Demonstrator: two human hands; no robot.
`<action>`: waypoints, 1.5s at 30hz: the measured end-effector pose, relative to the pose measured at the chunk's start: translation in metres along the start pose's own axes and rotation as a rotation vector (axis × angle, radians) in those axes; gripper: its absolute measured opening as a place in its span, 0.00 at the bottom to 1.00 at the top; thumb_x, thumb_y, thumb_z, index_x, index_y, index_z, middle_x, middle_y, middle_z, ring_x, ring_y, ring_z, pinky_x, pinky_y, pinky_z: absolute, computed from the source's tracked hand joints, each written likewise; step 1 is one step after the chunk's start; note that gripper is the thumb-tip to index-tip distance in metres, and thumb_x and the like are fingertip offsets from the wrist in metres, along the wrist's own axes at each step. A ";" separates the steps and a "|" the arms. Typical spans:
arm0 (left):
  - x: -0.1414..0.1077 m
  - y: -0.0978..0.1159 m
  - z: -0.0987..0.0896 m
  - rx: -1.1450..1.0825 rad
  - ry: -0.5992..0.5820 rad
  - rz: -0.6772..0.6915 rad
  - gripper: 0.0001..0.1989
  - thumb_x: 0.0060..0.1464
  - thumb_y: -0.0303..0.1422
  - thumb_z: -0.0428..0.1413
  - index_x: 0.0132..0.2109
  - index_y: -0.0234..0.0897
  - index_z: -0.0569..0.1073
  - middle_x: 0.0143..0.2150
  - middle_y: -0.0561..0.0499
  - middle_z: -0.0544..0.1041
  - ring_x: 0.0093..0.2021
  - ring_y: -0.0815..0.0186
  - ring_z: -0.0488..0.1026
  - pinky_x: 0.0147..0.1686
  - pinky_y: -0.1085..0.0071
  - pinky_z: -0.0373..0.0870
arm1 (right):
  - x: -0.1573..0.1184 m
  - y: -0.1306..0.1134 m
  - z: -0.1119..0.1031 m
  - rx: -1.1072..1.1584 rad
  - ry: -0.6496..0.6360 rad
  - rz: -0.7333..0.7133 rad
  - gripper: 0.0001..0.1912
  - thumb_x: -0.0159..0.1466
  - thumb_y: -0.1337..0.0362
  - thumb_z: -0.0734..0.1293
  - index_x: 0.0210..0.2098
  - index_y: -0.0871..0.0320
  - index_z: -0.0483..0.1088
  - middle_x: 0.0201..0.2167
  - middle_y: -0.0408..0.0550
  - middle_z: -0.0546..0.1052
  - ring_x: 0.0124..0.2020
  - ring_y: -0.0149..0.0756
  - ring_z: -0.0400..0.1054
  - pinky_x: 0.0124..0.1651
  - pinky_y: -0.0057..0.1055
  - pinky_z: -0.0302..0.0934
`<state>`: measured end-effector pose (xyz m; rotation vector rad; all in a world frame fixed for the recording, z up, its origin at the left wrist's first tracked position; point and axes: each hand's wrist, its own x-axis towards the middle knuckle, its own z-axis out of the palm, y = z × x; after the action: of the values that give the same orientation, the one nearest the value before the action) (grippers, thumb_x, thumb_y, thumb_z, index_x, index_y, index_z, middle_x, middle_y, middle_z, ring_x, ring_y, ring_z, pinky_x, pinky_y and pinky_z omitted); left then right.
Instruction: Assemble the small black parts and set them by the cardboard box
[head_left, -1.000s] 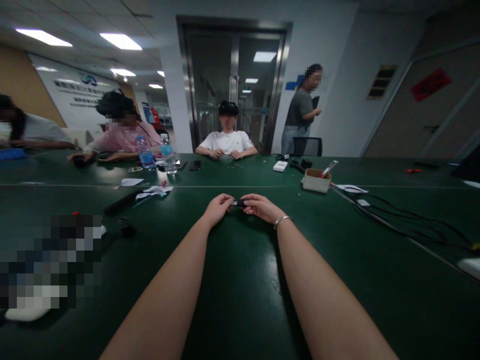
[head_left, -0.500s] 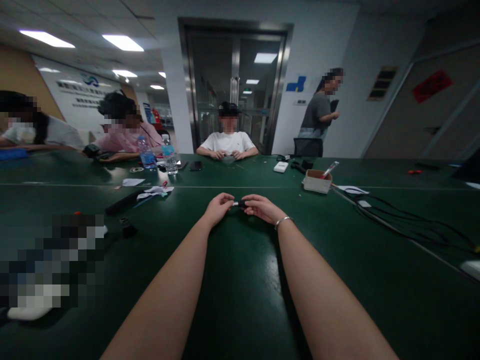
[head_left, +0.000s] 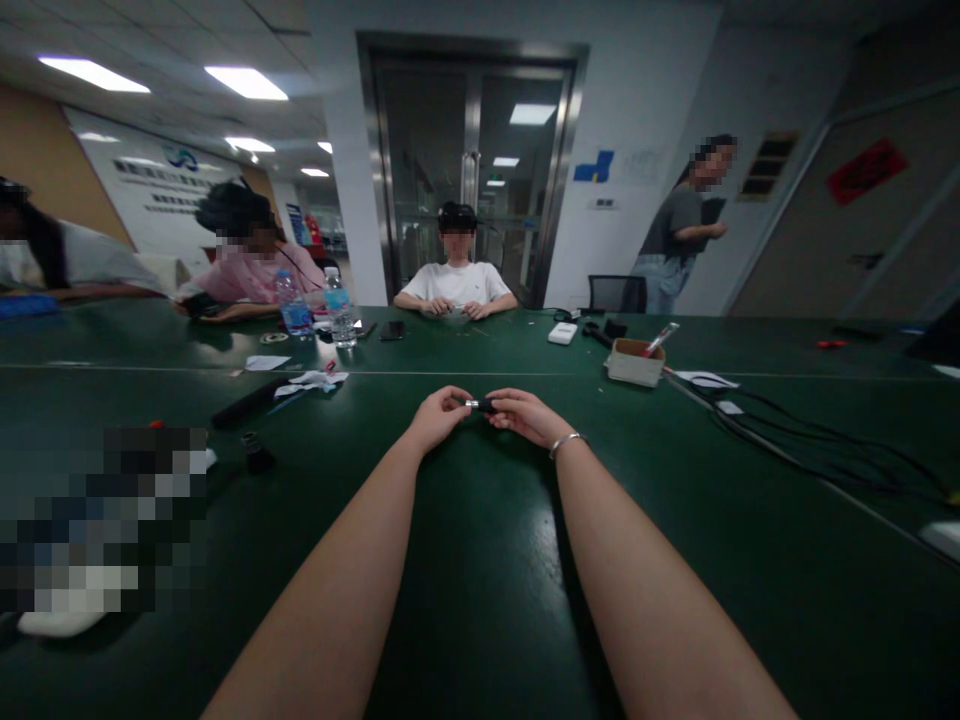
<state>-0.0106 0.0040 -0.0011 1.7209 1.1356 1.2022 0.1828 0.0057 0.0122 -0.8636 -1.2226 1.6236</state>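
Note:
Both my hands meet over the middle of the green table (head_left: pixel 480 560). Between their fingertips is a small black stick-shaped thing with a shiny silver end (head_left: pixel 484 406); its exact kind is too small to tell. My right hand (head_left: pixel 527 416), with a silver bangle (head_left: pixel 568 443) at the wrist, is closed in a pinch on the black part. My left hand (head_left: pixel 437 418) pinches at the silver end, thumb and forefinger closed around its tip. The fingers partly cover both ends of the thing.
Left of my hands lie a black cylinder (head_left: pixel 251 402), crumpled paper (head_left: pixel 311 382) and a small black part (head_left: pixel 257 455). Water bottles (head_left: pixel 341 310) stand farther back. At right are a small box (head_left: pixel 634 364) and black cables (head_left: pixel 817 425). A person (head_left: pixel 459 285) sits opposite.
Slightly more of the silver end shows between my fingertips; my arms stay almost in place. In the background, the standing person has walked to the right.

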 end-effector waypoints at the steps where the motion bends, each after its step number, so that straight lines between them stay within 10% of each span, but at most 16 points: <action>1: 0.000 -0.001 0.000 -0.007 -0.005 -0.005 0.12 0.45 0.32 0.58 0.39 0.34 0.73 0.26 0.52 0.72 0.28 0.69 0.69 0.32 0.71 0.64 | 0.000 0.000 0.000 -0.002 0.001 0.001 0.09 0.60 0.79 0.63 0.39 0.66 0.70 0.25 0.50 0.76 0.23 0.28 0.72 0.26 0.21 0.69; 12: 0.005 -0.009 -0.002 0.003 0.012 0.044 0.13 0.47 0.35 0.59 0.40 0.34 0.74 0.38 0.46 0.76 0.33 0.67 0.71 0.39 0.67 0.68 | -0.001 -0.001 0.002 0.001 -0.009 0.005 0.08 0.60 0.79 0.64 0.38 0.66 0.70 0.25 0.51 0.76 0.23 0.29 0.72 0.26 0.22 0.69; 45: 0.002 -0.005 -0.004 0.012 -0.027 0.035 0.13 0.47 0.39 0.58 0.39 0.36 0.73 0.27 0.52 0.72 0.29 0.69 0.69 0.32 0.71 0.65 | -0.001 -0.002 0.004 -0.015 -0.006 0.012 0.09 0.60 0.80 0.63 0.38 0.67 0.70 0.25 0.52 0.76 0.23 0.28 0.72 0.27 0.21 0.69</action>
<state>-0.0150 0.0082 -0.0039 1.7677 1.1024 1.1923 0.1804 0.0034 0.0151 -0.8779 -1.2374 1.6298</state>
